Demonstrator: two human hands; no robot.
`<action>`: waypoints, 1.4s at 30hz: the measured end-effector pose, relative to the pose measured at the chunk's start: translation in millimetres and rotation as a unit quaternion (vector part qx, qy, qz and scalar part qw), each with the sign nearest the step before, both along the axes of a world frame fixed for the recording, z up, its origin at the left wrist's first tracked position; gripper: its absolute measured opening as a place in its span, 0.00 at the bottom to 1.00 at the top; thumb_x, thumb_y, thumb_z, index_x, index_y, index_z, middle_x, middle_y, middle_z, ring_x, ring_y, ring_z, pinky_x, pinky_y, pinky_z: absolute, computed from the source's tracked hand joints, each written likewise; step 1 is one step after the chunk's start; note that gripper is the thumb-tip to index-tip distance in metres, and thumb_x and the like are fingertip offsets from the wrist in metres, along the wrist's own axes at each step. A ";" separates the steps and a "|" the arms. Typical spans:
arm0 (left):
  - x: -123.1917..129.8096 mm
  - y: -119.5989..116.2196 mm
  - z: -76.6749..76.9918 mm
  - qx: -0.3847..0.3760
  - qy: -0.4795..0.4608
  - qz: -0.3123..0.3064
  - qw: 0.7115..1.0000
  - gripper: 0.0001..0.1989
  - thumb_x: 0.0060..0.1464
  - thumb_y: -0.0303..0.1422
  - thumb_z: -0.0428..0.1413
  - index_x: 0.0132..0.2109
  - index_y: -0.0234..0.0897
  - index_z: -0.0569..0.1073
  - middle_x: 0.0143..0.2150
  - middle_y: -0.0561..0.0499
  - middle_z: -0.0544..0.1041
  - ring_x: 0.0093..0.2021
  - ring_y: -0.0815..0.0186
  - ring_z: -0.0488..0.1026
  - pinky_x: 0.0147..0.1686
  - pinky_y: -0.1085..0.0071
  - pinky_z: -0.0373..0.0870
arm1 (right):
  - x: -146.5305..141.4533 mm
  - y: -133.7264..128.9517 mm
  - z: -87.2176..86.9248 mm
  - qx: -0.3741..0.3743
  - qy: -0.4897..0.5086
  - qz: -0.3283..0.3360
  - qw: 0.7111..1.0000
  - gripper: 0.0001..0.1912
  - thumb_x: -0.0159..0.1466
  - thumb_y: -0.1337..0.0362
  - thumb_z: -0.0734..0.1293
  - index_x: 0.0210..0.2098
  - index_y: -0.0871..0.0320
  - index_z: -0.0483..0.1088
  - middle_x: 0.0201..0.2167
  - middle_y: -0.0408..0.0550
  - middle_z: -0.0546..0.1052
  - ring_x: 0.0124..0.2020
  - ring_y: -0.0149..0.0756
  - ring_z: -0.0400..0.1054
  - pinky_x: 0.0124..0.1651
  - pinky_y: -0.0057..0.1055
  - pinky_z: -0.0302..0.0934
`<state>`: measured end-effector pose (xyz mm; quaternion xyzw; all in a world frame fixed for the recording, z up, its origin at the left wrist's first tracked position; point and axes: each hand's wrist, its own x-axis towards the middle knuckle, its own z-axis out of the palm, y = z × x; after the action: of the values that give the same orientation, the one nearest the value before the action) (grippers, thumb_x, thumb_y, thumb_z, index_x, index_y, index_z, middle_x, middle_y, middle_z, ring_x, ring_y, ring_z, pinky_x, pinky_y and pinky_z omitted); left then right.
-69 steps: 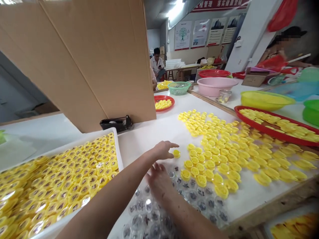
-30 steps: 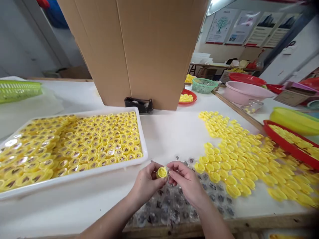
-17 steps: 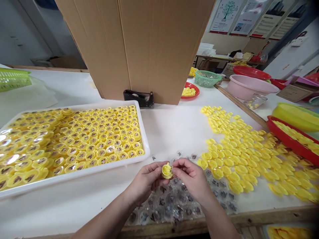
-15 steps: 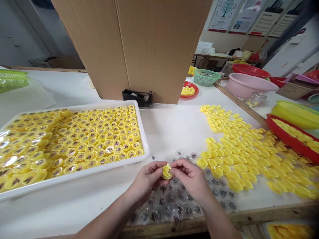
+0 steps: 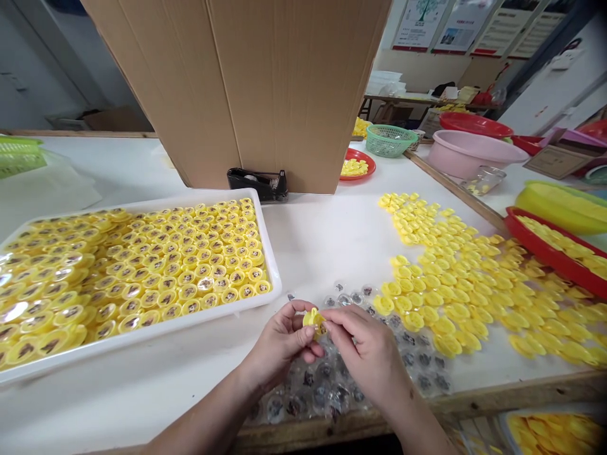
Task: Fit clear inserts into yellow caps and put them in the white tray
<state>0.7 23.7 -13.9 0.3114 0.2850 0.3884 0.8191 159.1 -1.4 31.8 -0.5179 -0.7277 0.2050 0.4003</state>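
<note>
My left hand (image 5: 284, 339) is closed, with thumb and fingers pinching a small round yellow plastic piece (image 5: 313, 320) that has a little tab on top. Against the right side of the same piece, my right hand (image 5: 363, 341) presses its thumb and forefinger; whether a clear disc is also between them is hidden. Under and around both hands lie many clear round domes (image 5: 327, 379) with dark printed pictures. To the right, loose yellow pieces (image 5: 441, 297) are spread over the white table (image 5: 322, 240). A white tray (image 5: 271, 265) at left holds rows of yellow pieces with pictures in them.
A tall cardboard box (image 5: 275, 88) stands behind, with a black tape dispenser (image 5: 258, 184) at its foot. Red plate (image 5: 367, 165), green basket (image 5: 391, 140) and pink basin (image 5: 474, 151) are at the back right. A red tray (image 5: 521, 227) of yellow pieces sits at right.
The yellow piece has turned and tilted in my fingers, its tab now pointing up toward the left. My right hand has rolled slightly over it. The view has shifted a little.
</note>
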 end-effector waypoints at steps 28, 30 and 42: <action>-2.6 -2.5 -3.0 0.052 -0.007 0.015 0.998 0.16 0.48 0.30 0.63 0.46 0.36 0.73 0.38 0.49 0.75 0.34 0.70 0.72 0.33 0.74 0.70 | 4.8 -3.1 0.4 -0.033 0.012 0.019 0.999 0.11 0.59 0.73 0.67 0.41 0.54 0.70 0.36 0.45 0.74 0.33 0.34 0.69 0.34 0.32 0.67; -3.2 -2.0 -2.7 0.053 -0.020 0.017 0.998 0.16 0.47 0.29 0.64 0.45 0.36 0.73 0.36 0.50 0.76 0.32 0.71 0.72 0.32 0.75 0.70 | 4.2 -1.9 2.0 -0.014 -0.004 0.024 1.000 0.10 0.59 0.72 0.67 0.40 0.55 0.70 0.35 0.45 0.74 0.34 0.35 0.69 0.34 0.33 0.67; -9.7 1.5 8.9 0.041 -0.008 0.020 0.999 0.16 0.41 0.27 0.66 0.41 0.37 0.78 0.35 0.51 0.78 0.35 0.70 0.73 0.36 0.73 0.68 | -5.1 -7.4 5.8 0.055 -0.075 0.039 0.995 0.09 0.64 0.73 0.64 0.43 0.56 0.67 0.37 0.48 0.71 0.38 0.36 0.69 0.39 0.30 0.66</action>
<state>-9.0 25.2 -5.0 0.3364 0.2684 0.4183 0.7999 154.0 -8.8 37.6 -0.4803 -0.7854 0.1412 0.3641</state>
